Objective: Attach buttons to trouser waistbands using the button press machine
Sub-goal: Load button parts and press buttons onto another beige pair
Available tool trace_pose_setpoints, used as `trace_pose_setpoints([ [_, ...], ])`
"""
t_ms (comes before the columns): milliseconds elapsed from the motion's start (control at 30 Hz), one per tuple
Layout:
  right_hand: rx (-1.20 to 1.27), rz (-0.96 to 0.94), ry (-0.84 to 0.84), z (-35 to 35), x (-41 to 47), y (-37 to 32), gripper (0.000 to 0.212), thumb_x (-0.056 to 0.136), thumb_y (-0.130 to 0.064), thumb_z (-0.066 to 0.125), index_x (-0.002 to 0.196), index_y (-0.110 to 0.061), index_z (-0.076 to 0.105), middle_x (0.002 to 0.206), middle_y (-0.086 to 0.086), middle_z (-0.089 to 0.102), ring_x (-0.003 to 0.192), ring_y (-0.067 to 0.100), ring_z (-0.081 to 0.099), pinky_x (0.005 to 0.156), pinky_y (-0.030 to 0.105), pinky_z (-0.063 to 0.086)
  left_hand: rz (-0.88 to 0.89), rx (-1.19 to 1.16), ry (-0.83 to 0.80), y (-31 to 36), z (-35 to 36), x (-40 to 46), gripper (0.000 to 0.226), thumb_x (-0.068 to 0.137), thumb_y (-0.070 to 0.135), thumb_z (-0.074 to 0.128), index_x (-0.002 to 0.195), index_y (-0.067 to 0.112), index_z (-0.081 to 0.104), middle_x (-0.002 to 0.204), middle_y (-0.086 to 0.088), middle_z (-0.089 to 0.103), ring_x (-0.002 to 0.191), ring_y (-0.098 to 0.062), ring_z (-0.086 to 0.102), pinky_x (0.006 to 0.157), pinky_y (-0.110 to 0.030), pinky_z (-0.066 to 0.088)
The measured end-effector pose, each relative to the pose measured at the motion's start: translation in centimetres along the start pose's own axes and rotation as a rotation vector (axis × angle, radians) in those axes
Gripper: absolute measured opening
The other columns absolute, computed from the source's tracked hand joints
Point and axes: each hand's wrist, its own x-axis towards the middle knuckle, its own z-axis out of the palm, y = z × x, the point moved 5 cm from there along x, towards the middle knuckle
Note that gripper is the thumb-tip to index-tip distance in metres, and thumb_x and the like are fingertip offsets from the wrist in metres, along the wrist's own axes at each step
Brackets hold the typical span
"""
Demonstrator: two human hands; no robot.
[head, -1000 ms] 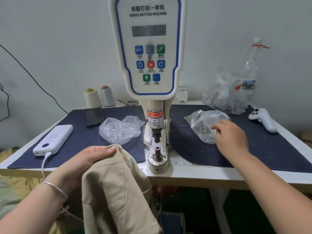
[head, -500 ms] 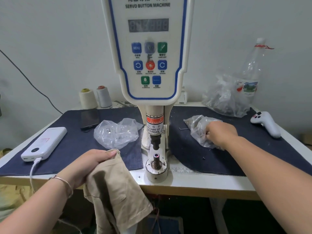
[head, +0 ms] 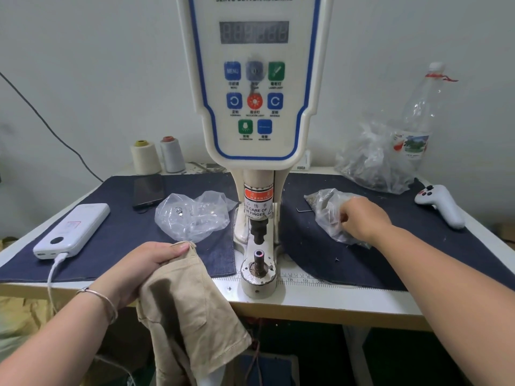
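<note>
The white servo button machine [head: 255, 87] stands at the table's middle, its lower die post [head: 259, 257] bare under the black punch. My left hand [head: 145, 267] grips the top corner of beige trousers [head: 192, 313], which hang over the table's front edge just left of the die. My right hand [head: 362, 218] reaches into a clear plastic bag of small metal parts [head: 324, 207] right of the machine; its fingertips are curled inside the bag, and what they hold is hidden. A second clear bag [head: 192, 215] lies left of the machine.
A white power bank [head: 73, 229] with a cable and a dark phone [head: 147, 190] lie at the left. Two thread cones [head: 156, 156] stand at the back. A large bag of parts [head: 373, 160], a plastic bottle [head: 420, 112] and a white controller [head: 440, 204] sit at the right.
My right hand has moved from above the right bag into it, fingers curling inside. My left hand has kept its grip on the trousers, now slightly lower. The view moved closer.
</note>
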Motion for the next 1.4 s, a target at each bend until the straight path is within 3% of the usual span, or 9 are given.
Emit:
trace_pose_setpoints([
  [200, 0.079, -0.018, 0.141, 0.2, -0.8, 1.4, 0.033, 0.086, -0.01, 0.056, 0.062, -0.032, 0.049, 0.076, -0.001, 0.057, 0.072, 0.023, 0.052, 0.052, 0.026, 0.031, 0.001, -0.006, 0.0, -0.3, -0.2, 0.3, 0.042, 0.073, 0.042, 0.075, 0.087, 0.004, 0.067, 0.079, -0.016, 0.063, 0.069, -0.024, 0.06, 0.067, -0.033, 0.048],
  [467, 0.261, -0.029, 0.301, -0.3, -2.0, 2.8, 0.016, 0.078, -0.018, 0.066, 0.069, -0.031, 0.067, 0.069, -0.01, 0.062, 0.072, 0.016, 0.055, 0.062, 0.023, 0.036, -0.008, -0.018, -0.006, -0.6, -0.5, 0.6, 0.055, 0.063, 0.048, 0.084, 0.088, 0.002, 0.07, 0.084, -0.016, 0.066, 0.075, -0.026, 0.061, 0.073, -0.037, 0.048],
  [600, 0.235, -0.066, 0.285, -0.2, -2.3, 3.0, 0.015, 0.083, -0.014, 0.063, 0.077, -0.026, 0.071, 0.08, -0.004, 0.069, 0.082, 0.021, 0.061, 0.071, 0.028, 0.045, -0.002, -0.019, 0.007, -0.8, -0.9, 0.8, 0.07, 0.069, 0.047, 0.079, 0.105, -0.011, 0.067, 0.095, -0.02, 0.07, 0.085, -0.028, 0.064, 0.084, -0.041, 0.05],
  [767, 0.307, -0.09, 0.318, -0.8, -2.9, 2.8, 0.012, 0.086, -0.013, 0.065, 0.079, -0.022, 0.07, 0.073, -0.007, 0.065, 0.083, 0.021, 0.064, 0.074, 0.03, 0.046, 0.0, -0.013, -0.009, -0.9, -0.8, 0.9, 0.049, 0.072, 0.043, 0.081, 0.092, -0.001, 0.076, 0.092, -0.018, 0.072, 0.079, -0.025, 0.068, 0.076, -0.036, 0.052],
  [867, 0.469, -0.076, 0.371, -1.2, -3.7, 2.6, 0.009, 0.083, -0.008, 0.069, 0.08, -0.016, 0.074, 0.071, -0.003, 0.069, 0.079, 0.021, 0.067, 0.078, 0.033, 0.052, -0.002, -0.027, -0.017, -0.9, -0.7, 0.8, 0.042, 0.071, 0.043, 0.076, 0.088, 0.005, 0.079, 0.092, -0.017, 0.074, 0.079, -0.023, 0.07, 0.073, -0.033, 0.053],
  [1000, 0.804, 0.009, 0.45, -1.7, -5.2, 2.8, 0.014, 0.075, -0.005, 0.075, 0.073, -0.019, 0.076, 0.069, -0.005, 0.071, 0.069, 0.011, 0.066, 0.065, 0.02, 0.046, 0.008, -0.036, 0.008, -1.0, -0.8, 1.0, 0.057, 0.072, 0.042, 0.076, 0.103, -0.005, 0.072, 0.101, -0.02, 0.073, 0.086, -0.025, 0.069, 0.08, -0.035, 0.054],
  [1133, 1.113, 0.038, 0.396, -0.7, -6.5, 0.9, 0.02, 0.073, 0.001, 0.076, 0.069, -0.018, 0.075, 0.066, 0.001, 0.072, 0.065, 0.013, 0.065, 0.067, 0.027, 0.051, 0.001, -0.025, 0.003, -1.0, -0.8, 1.0, 0.052, 0.072, 0.043, 0.075, 0.099, -0.002, 0.075, 0.099, -0.019, 0.074, 0.084, -0.024, 0.07, 0.077, -0.035, 0.054],
  [1233, 1.234, 0.026, 0.309, 0.4, -7.4, -1.3, 0.021, 0.075, 0.004, 0.075, 0.068, -0.016, 0.073, 0.06, 0.003, 0.07, 0.057, 0.008, 0.063, 0.061, 0.019, 0.052, 0.012, -0.032, 0.007, -0.9, -0.8, 0.9, 0.049, 0.073, 0.042, 0.076, 0.096, -0.001, 0.076, 0.095, -0.018, 0.074, 0.081, -0.023, 0.069, 0.077, -0.035, 0.053],
  [1400, 1.415, -0.002, 0.177, 1.4, -9.2, -3.9, 0.01, 0.077, 0.004, 0.073, 0.077, -0.006, 0.073, 0.072, 0.013, 0.073, 0.064, 0.017, 0.069, 0.059, 0.02, 0.054, 0.015, -0.027, 0.014, -0.9, -0.8, 0.8, 0.051, 0.074, 0.041, 0.08, 0.096, -0.004, 0.073, 0.092, -0.019, 0.072, 0.081, -0.026, 0.067, 0.079, -0.037, 0.052],
])
